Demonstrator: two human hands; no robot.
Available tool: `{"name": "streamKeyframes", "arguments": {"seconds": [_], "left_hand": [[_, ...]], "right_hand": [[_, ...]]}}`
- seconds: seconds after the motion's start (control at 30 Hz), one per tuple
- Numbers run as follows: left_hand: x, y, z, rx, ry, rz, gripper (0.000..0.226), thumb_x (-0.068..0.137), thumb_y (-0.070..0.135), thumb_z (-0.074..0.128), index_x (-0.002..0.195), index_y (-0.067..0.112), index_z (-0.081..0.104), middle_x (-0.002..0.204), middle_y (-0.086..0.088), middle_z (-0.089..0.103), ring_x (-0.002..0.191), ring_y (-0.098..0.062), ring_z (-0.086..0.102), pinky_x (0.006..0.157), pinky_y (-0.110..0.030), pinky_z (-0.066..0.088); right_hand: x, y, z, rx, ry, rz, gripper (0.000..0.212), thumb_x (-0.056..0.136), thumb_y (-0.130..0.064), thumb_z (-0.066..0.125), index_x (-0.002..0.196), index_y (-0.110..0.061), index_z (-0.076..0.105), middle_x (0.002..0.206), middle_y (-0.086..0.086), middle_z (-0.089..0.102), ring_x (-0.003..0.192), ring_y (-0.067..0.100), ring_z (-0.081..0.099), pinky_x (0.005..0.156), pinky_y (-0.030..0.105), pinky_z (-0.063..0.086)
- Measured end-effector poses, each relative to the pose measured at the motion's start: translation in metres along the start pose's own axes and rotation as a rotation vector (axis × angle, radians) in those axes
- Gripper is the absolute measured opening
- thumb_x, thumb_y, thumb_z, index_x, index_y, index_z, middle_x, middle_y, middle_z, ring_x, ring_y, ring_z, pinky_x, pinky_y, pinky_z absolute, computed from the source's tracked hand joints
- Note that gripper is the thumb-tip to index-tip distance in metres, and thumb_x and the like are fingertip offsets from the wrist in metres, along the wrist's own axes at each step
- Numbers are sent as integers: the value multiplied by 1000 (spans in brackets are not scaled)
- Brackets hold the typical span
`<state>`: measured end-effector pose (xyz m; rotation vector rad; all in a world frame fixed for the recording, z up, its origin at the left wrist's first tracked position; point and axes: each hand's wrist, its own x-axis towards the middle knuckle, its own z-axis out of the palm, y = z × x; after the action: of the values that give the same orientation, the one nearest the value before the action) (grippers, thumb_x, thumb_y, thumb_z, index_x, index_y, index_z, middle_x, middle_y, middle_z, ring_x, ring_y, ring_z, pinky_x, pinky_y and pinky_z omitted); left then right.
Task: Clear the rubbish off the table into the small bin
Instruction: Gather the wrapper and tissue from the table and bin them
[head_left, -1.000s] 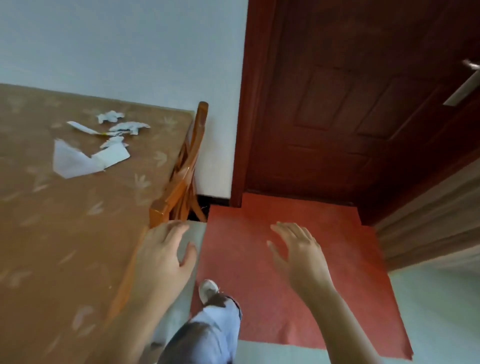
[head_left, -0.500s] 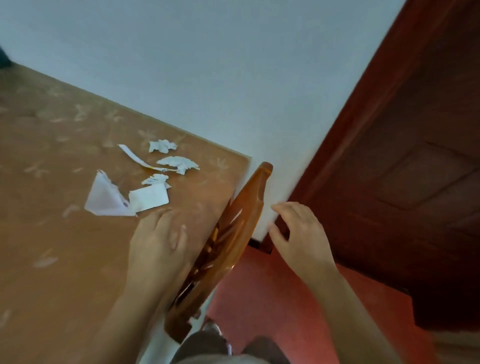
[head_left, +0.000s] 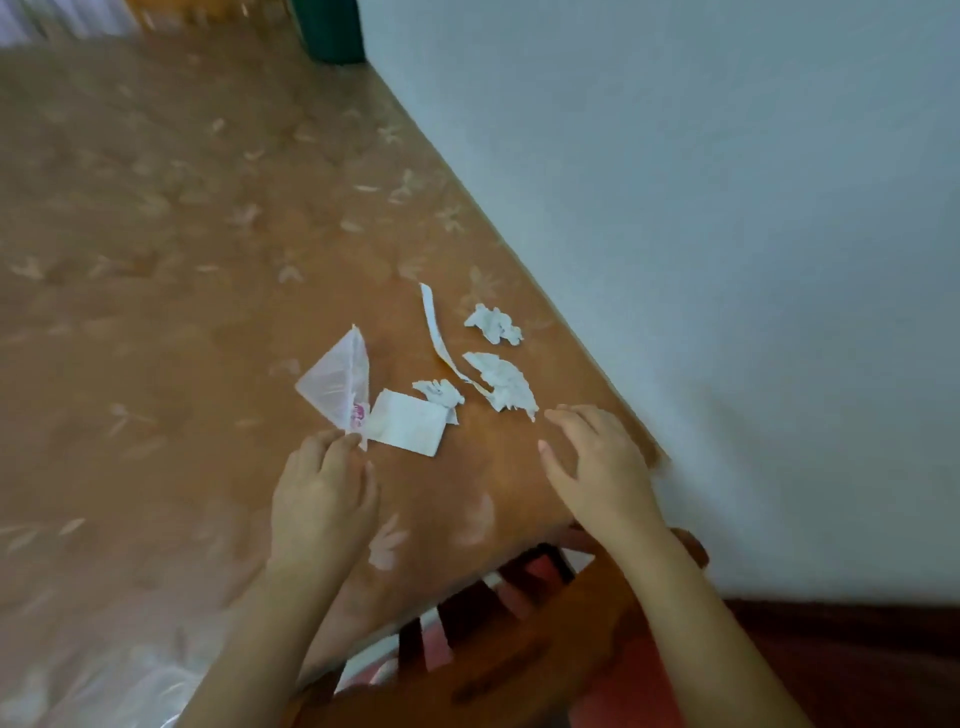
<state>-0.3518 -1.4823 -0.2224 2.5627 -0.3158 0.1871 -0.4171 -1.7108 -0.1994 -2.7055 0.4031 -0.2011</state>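
Several scraps of white rubbish lie near the table's right corner: a clear plastic wrapper (head_left: 337, 387), a flat white paper piece (head_left: 408, 423), a small crumpled scrap (head_left: 439, 392), a long thin strip (head_left: 439, 338), a torn piece (head_left: 504, 382) and a crumpled ball (head_left: 493, 325). My left hand (head_left: 322, 499) hovers over the table, fingertips at the wrapper's near tip, fingers apart. My right hand (head_left: 597, 462) is spread open just short of the torn piece, holding nothing. No bin is clearly in view.
The table (head_left: 156, 260) has a brown flower-patterned cover. A pale wall (head_left: 727, 260) runs along its right edge. A dark green container (head_left: 330, 31) stands at the far corner. A wooden chair back (head_left: 519, 670) sits under my arms at the near edge.
The view swung from the door and red floor onto the table. Both hands moved forward over the table to the scraps; the left one now reaches the wrapper.
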Motion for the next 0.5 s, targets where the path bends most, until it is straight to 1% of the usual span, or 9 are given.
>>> {"name": "streamKeyframes", "arguments": {"seconds": [0.07, 0.1, 0.17, 0.2, 0.27, 0.33, 0.37, 0.43, 0.5], "left_hand": [[8, -4, 15, -3, 31, -93, 29, 72, 10, 53, 95, -6, 64, 95, -25, 63, 81, -43, 59, 68, -49, 51], [12, -8, 22, -7, 29, -149, 32, 74, 14, 50, 96, -5, 64, 95, -23, 63, 84, -41, 58, 70, -49, 52], [17, -17, 37, -39, 14, -243, 45, 77, 29, 40, 100, -2, 63, 100, -18, 62, 95, -38, 55, 79, -47, 49], [19, -18, 43, -56, 26, -303, 49, 76, 33, 38, 103, 0, 62, 103, -17, 61, 100, -36, 53, 82, -45, 47], [21, -16, 50, -75, 95, -449, 41, 79, 27, 48, 108, 1, 60, 109, -17, 58, 103, -34, 51, 82, -42, 45], [24, -14, 57, -72, 126, -531, 32, 80, 14, 59, 109, 2, 60, 109, -17, 57, 102, -34, 52, 79, -41, 43], [25, -17, 63, -65, 109, -554, 30, 81, 15, 60, 108, 3, 59, 107, -16, 57, 101, -33, 52, 77, -41, 43], [27, -22, 72, -87, 77, -596, 28, 82, 23, 58, 104, 5, 59, 101, -11, 57, 97, -29, 51, 73, -39, 43], [32, -23, 78, -135, 98, -655, 26, 84, 25, 57, 99, 5, 59, 96, -9, 55, 90, -28, 52, 69, -37, 40]], "right_hand": [[28, 10, 8, 19, -36, -59, 29, 85, -23, 57, 112, -12, 59, 114, 6, 61, 107, 21, 51, 88, 31, 40], [40, 15, 13, 26, -51, -87, 28, 85, -22, 58, 111, -11, 60, 113, 7, 62, 106, 21, 52, 87, 31, 41], [62, 22, 23, 29, -86, -123, 28, 85, -22, 57, 112, -11, 59, 113, 7, 62, 105, 21, 52, 85, 29, 40], [71, 25, 29, 29, -110, -131, 29, 86, -23, 57, 113, -11, 58, 114, 6, 61, 106, 21, 51, 85, 28, 40], [88, 29, 42, 39, -162, -139, 31, 87, -25, 55, 115, -12, 56, 117, 6, 59, 107, 21, 50, 85, 29, 42], [101, 32, 55, 50, -203, -128, 33, 88, -28, 54, 117, -13, 55, 120, 7, 57, 108, 21, 51, 86, 30, 43], [106, 33, 61, 53, -216, -123, 34, 88, -28, 54, 118, -14, 55, 121, 7, 57, 107, 20, 51, 86, 30, 44], [116, 36, 72, 55, -237, -116, 34, 88, -29, 55, 118, -14, 54, 121, 7, 57, 107, 20, 52, 85, 27, 43], [124, 40, 82, 57, -257, -99, 34, 88, -28, 55, 118, -14, 54, 122, 7, 56, 107, 20, 52, 84, 27, 43]]}}
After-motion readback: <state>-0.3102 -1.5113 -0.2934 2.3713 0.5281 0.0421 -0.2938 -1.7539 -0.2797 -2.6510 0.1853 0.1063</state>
